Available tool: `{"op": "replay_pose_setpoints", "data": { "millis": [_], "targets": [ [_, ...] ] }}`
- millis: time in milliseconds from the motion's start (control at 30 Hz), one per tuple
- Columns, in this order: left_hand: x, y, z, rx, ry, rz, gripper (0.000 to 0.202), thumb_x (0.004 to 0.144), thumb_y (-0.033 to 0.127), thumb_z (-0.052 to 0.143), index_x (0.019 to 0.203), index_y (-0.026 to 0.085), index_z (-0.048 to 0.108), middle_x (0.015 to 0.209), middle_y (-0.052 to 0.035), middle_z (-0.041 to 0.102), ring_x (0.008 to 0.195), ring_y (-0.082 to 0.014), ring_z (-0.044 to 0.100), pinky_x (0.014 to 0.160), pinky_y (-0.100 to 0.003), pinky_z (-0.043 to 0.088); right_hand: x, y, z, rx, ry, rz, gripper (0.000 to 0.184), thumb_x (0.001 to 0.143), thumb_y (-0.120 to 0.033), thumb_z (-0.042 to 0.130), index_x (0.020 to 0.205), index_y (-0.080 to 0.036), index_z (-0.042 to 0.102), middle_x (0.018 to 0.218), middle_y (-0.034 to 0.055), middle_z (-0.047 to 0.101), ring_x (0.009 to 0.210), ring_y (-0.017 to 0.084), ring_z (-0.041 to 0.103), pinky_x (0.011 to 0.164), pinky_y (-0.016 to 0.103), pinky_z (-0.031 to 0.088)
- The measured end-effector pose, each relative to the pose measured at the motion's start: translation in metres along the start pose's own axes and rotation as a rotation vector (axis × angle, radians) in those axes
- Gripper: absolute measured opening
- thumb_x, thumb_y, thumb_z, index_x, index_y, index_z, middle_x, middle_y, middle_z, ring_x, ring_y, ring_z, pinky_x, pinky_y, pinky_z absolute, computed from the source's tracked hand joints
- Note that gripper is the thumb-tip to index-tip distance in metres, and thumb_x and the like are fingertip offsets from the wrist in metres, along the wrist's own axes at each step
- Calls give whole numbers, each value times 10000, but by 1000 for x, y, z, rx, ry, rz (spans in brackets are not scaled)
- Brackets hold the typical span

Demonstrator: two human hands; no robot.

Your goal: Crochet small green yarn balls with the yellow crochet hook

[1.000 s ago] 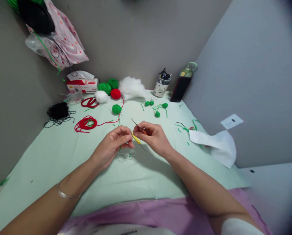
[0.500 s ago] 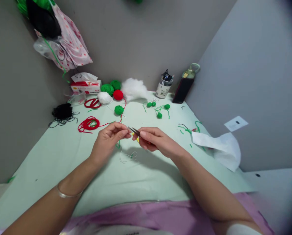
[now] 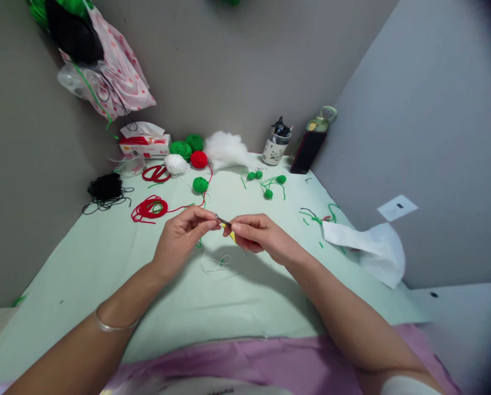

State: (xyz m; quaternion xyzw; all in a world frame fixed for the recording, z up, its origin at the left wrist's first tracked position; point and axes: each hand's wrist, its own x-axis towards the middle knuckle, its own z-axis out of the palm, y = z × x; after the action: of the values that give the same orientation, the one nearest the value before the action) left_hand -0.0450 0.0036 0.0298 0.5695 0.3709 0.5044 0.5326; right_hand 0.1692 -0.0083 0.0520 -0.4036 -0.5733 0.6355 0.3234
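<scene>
My left hand is closed in a pinch near the table's middle; what lies between its fingertips is too small to make out. Thumb and fingers of my right hand are wrapped round a slim dark two-pronged tool, either snips or tweezers. Its prongs are together, and the tip reaches my left fingertips. Something yellow shows just under the tool, partly hidden by my right fingers. Below the hands, a loop of thin white thread lies on the table, with a bit of green yarn beside my left hand.
Behind my hands are a coil of red cord, a green yarn ball, a red ball, white stuffing and small green balls. A pen cup and bottle stand at the back; white cloth lies right.
The tool's two prongs, apart before, have come together at my left fingertips. Both hands stay in nearly the same place.
</scene>
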Motion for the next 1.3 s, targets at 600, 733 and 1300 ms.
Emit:
{"op": "replay_pose_setpoints", "data": {
  "millis": [600,733,1300],
  "targets": [
    [6,8,2,-365,-85,-254,208,794,256,871,849,181,685,770,14,749,728,-125,729,769,-232,579,1,2,5,25,35,-21,369,893,-510,709,905,-144,752,561,-57,446,531,76,318,502,257,178],
    [6,9,-1,-392,-100,-301,212,787,226,875,884,183,691,742,26,730,693,-104,709,701,-187,554,1,2,5,27,25,-30,373,889,-510,712,898,-139,746,558,-59,435,534,77,320,502,257,177],
    [8,6,-8,-354,-246,-261,214,714,278,931,777,169,758,702,0,721,593,-87,658,600,-161,522,4,11,-2,263,-344,111,348,995,-434,567,928,-114,688,502,-87,470,370,26,233,411,217,144]
  ]
}}
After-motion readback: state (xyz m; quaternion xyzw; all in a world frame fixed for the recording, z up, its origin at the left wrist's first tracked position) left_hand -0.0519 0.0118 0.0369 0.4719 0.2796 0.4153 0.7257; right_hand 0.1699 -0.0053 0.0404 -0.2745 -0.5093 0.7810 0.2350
